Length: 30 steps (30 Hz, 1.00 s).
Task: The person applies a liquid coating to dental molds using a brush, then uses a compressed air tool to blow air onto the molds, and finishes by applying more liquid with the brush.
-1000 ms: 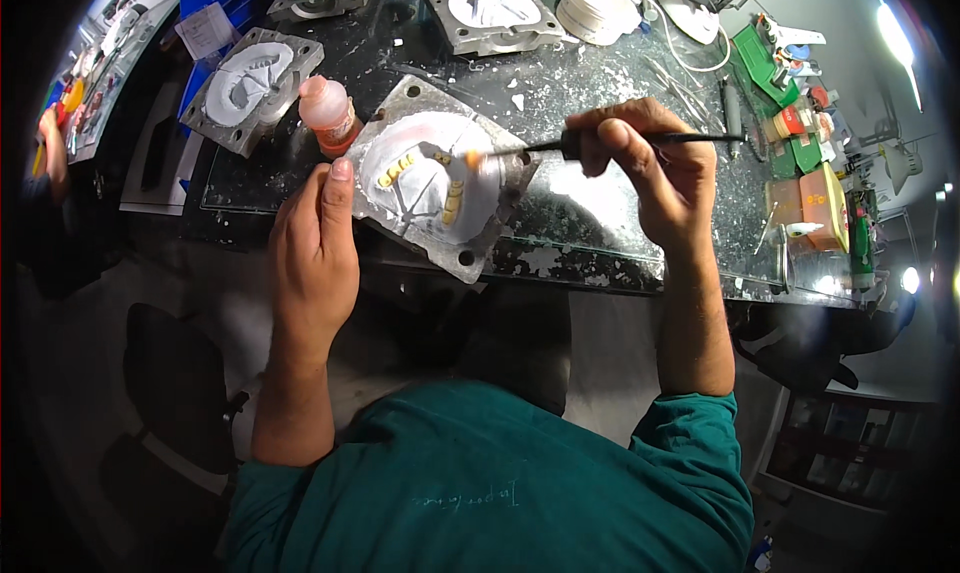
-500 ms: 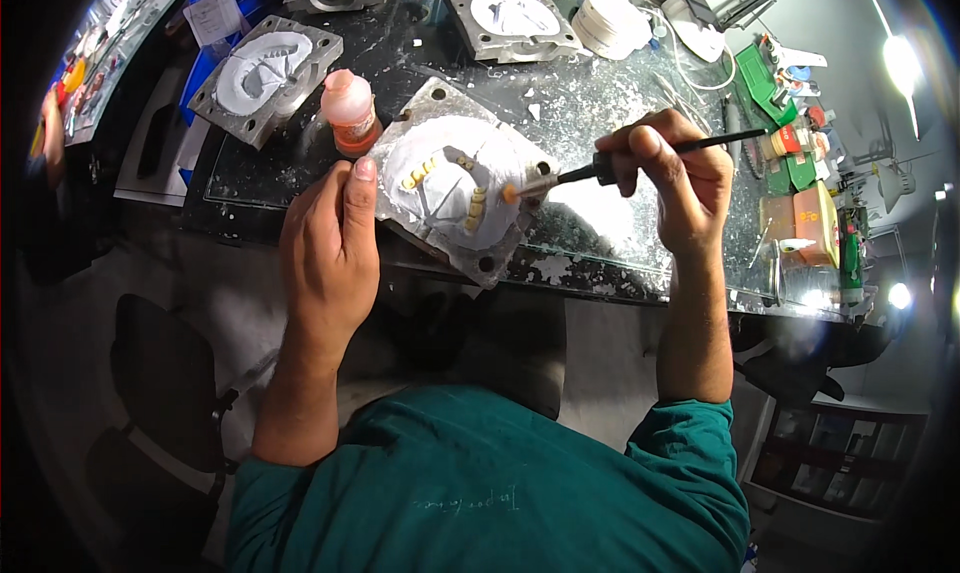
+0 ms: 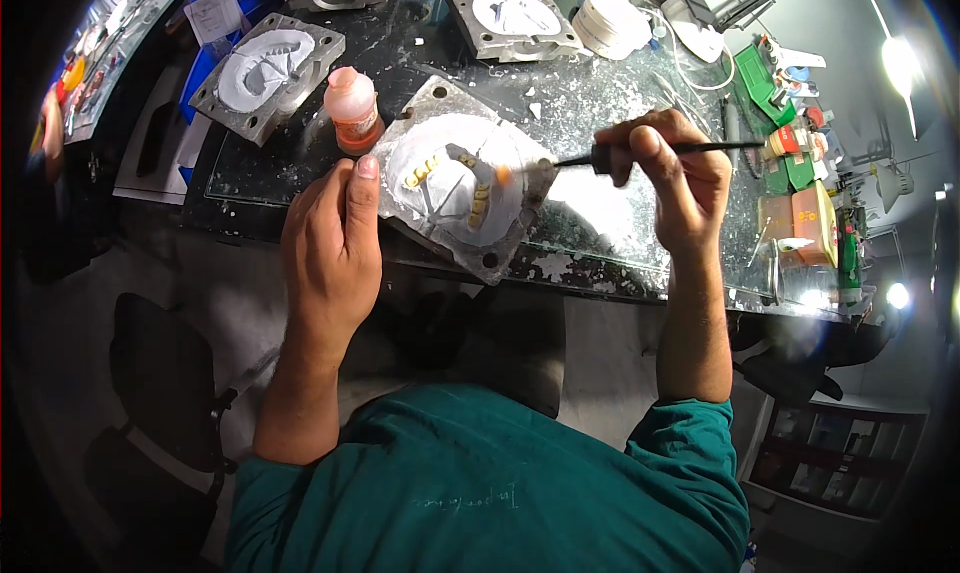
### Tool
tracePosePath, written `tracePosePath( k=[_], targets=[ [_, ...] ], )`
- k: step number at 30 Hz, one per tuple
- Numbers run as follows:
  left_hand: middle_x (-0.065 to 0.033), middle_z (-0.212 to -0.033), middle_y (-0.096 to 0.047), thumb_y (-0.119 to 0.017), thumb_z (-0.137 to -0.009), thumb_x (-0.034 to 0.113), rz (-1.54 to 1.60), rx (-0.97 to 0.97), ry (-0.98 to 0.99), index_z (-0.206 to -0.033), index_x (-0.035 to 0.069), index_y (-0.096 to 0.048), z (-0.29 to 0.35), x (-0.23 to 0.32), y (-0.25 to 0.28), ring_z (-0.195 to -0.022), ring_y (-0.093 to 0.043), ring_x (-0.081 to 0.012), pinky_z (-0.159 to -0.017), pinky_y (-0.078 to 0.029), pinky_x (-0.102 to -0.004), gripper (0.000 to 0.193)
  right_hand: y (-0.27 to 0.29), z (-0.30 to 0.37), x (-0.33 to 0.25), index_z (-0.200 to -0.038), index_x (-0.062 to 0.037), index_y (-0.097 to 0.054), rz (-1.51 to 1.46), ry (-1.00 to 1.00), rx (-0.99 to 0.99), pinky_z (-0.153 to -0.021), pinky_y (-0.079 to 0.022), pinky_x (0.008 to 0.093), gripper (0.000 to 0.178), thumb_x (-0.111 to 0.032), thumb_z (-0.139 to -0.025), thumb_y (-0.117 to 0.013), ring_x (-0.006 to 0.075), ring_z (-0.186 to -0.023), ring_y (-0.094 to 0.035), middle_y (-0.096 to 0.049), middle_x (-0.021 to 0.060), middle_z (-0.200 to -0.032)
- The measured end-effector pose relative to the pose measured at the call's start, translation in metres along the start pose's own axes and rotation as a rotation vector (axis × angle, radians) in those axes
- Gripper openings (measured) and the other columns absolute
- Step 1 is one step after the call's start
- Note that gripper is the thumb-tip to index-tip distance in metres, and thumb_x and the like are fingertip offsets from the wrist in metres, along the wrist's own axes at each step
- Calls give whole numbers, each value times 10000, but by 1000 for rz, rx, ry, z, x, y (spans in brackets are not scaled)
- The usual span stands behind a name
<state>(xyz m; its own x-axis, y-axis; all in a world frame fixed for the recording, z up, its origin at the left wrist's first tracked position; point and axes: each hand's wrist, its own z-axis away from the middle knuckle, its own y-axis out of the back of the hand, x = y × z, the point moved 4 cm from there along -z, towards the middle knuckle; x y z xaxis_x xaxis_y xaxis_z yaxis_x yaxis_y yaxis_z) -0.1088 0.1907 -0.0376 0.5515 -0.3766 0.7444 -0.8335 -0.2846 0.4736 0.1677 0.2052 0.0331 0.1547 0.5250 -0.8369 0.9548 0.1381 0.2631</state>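
Note:
My left hand (image 3: 332, 243) grips the left corner of a metal dental flask (image 3: 462, 103), thumb up along its edge. White plaster (image 3: 435, 138) fills the flask, with yellowish teeth (image 3: 478, 209) set in two main groups along an arch. Between the fingers and thumb of my right hand (image 3: 688, 188) is a slim black-handled brush (image 3: 602, 159). Its orange tip is over the plaster, just right of the teeth; blur hides whether it touches. Beside my left thumb stands a pinkish-orange bottle (image 3: 352, 108), upright.
More plaster-filled flasks lie at the back, one at the left (image 3: 322, 48) and one further right (image 3: 490, 45). Near the latter is a white round container (image 3: 610, 23). White residue covers much of the black tabletop (image 3: 550, 228). Green trays (image 3: 765, 83) line the right side.
The brush tip has moved slightly left and up across the plaster, closer to the teeth. My left hand and the flask have barely shifted.

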Motion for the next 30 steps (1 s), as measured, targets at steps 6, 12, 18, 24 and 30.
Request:
tracePosePath(
  k=[6, 12, 18, 24, 30],
  targets=[
    [-185, -742, -569, -455, -1097, 267, -3, 8, 6, -833, 2, -539, 0, 0, -2, -715, -558, -416, -675, -416, -486, 383, 1, 25, 3, -995, 78, -705, -121, -4, -41, -685, -544, 283, 204, -106, -1020, -621, 155, -763, -679, -736, 161, -905],
    [-195, -757, -580, -436, -1104, 280, 6, -29, 39, -862, -2, -555, -1, 1, -2, -726, -556, -430, -677, -404, -497, 389, -3, 35, 6, -1008, 71, -698, -130, -54, -90, -736, -557, 312, 206, -130, -1003, -649, 168, -809, -688, -732, 150, -922],
    [-206, -758, -578, -426, -1106, 280, 7, -12, 34, -877, -5, -561, -1, 1, -3, -729, -552, -437, -673, -400, -498, 389, -5, 34, 3, -1039, 73, -703, -107, -81, -67, -695, -540, 271, 229, -147, -1017, -645, 134, -747, -659, -713, 104, -843],
    [-199, -752, -572, -428, -1106, 274, 22, -22, 29, -869, -4, -552, 0, 2, -2, -716, -546, -432, -664, -397, -495, 386, 3, 14, 8, -1057, 70, -706, -50, -49, 57, -665, -527, 248, 217, -130, -1028, -626, 110, -721, -645, -710, 90, -831],
    [-177, -734, -560, -438, -1104, 273, -29, -11, 7, -843, 4, -537, 0, 3, 0, -701, -547, -412, -659, -396, -488, 388, 3, -1, 4, -1039, 55, -715, 61, 30, 49, -605, -512, 232, 233, -148, -1044, -601, 90, -688, -625, -724, 90, -862]
  ],
)
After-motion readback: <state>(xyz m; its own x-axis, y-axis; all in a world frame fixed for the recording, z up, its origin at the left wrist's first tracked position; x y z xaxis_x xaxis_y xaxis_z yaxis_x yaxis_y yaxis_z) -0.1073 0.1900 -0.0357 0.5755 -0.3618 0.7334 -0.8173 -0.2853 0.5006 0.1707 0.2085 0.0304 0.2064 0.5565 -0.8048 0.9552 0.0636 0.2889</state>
